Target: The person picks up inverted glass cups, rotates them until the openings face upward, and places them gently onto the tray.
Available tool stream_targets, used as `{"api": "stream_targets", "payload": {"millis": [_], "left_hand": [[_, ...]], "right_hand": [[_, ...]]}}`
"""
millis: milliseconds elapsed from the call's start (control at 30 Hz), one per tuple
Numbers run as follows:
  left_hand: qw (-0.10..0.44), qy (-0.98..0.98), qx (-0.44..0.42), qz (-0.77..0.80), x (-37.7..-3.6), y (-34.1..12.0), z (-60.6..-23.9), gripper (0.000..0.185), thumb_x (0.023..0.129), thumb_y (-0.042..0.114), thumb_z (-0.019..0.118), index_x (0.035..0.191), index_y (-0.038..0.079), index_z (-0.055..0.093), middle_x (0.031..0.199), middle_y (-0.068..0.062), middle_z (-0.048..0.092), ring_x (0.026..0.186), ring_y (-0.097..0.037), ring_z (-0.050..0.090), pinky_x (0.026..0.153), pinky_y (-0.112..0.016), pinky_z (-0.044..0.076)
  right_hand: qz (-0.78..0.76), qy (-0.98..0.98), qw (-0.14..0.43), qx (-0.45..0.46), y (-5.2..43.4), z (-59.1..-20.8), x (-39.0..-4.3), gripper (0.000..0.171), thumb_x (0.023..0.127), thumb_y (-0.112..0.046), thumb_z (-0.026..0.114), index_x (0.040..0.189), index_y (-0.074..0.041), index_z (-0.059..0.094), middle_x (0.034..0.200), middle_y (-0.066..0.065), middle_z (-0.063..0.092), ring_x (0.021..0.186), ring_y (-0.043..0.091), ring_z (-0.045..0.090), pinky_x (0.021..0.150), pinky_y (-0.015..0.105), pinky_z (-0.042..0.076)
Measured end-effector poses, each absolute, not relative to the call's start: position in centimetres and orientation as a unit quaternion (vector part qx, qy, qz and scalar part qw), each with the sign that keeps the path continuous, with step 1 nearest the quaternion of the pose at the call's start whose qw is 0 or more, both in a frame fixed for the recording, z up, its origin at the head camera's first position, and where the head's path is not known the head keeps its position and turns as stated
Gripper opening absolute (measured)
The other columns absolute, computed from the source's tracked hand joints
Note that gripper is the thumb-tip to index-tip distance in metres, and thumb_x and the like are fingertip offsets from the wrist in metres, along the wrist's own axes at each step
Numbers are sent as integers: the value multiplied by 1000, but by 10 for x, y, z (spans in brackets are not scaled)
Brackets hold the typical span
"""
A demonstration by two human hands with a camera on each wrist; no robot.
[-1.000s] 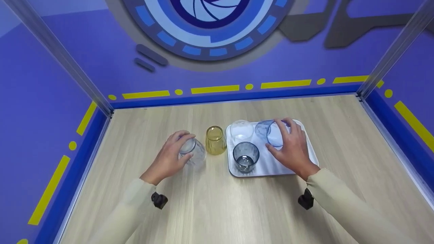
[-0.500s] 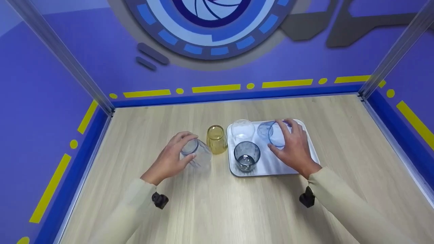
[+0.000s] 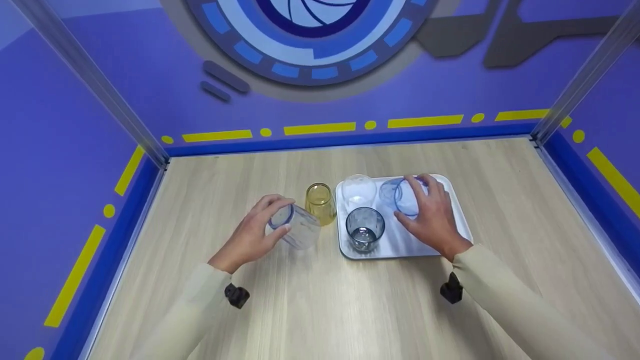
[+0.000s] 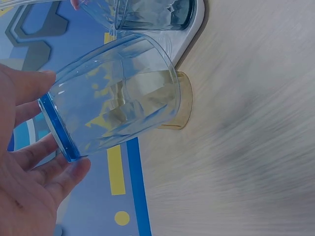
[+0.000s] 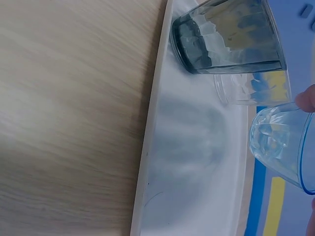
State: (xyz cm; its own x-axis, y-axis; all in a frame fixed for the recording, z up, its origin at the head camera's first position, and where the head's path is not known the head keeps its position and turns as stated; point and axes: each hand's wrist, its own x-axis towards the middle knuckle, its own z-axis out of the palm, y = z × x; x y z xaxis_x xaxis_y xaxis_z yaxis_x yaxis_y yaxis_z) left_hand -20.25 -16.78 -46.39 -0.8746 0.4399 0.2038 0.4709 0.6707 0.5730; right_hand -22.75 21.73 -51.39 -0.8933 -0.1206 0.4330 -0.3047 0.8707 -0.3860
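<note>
My left hand pinches a pale-blue clear glass tumbler round its thick base. The tumbler is tilted in the air, its mouth pointing right and down. Just behind it an amber glass stands upside down on the table. My right hand holds a blue glass near its rim, thumb on one side and fingers on the other, mouth up, above the white tray. On the tray's left side stand a smoky grey glass and, behind it, a clear glass, both mouth up.
The wooden table has purple panels along its back and sides. The tray's raised front edge shows in the right wrist view. The amber glass sits close to the tray's left edge.
The tumbler in my left hand has tipped further, its mouth swinging right and up from nearly facing down. My right hand and the blue glass have hardly moved.
</note>
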Motion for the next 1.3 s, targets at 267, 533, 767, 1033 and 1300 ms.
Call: {"api": "stream_targets", "payload": {"millis": [267, 533, 767, 1033, 1300], "left_hand": [[25, -912, -250, -325, -203, -169, -466, 43, 94, 24, 63, 136, 23, 53, 135, -3, 50, 128, -21, 50, 108, -45, 44], [-4, -913, -221, -343, -199, -168, -466, 43, 94, 27, 64, 135, 25, 53, 136, -1, 50, 122, -20, 52, 98, -42, 52], [-22, -903, -204, -377, -198, -168, -468, 42, 94, 27, 63, 135, 27, 51, 137, 3, 50, 123, -17, 53, 93, -37, 55], [-29, -884, -198, -423, -198, -169, -469, 42, 95, 27, 62, 135, 24, 51, 130, 4, 54, 118, -15, 56, 90, -30, 56], [-45, -860, -189, -473, -198, -168, -472, 42, 95, 25, 62, 135, 20, 51, 130, 3, 54, 119, -17, 56, 89, -25, 56]], "right_hand": [[222, -945, 208, 119, 214, -514, -231, 80, 71, -29, 84, 140, -14, 46, 135, 19, 43, 123, 38, 43, 97, 55, 39], [220, -954, 178, 103, 210, -513, -235, 82, 73, -31, 82, 144, -18, 43, 140, 18, 40, 127, 38, 40, 102, 56, 37], [217, -954, 175, 107, 210, -514, -239, 81, 74, -31, 82, 144, -17, 43, 139, 18, 41, 126, 38, 41, 102, 58, 37], [221, -952, 177, 116, 210, -514, -242, 79, 74, -30, 81, 142, -14, 45, 138, 19, 42, 126, 40, 41, 101, 58, 37], [223, -952, 174, 116, 209, -515, -244, 76, 76, -30, 79, 142, -12, 44, 137, 19, 43, 125, 40, 42, 100, 58, 37]]}}
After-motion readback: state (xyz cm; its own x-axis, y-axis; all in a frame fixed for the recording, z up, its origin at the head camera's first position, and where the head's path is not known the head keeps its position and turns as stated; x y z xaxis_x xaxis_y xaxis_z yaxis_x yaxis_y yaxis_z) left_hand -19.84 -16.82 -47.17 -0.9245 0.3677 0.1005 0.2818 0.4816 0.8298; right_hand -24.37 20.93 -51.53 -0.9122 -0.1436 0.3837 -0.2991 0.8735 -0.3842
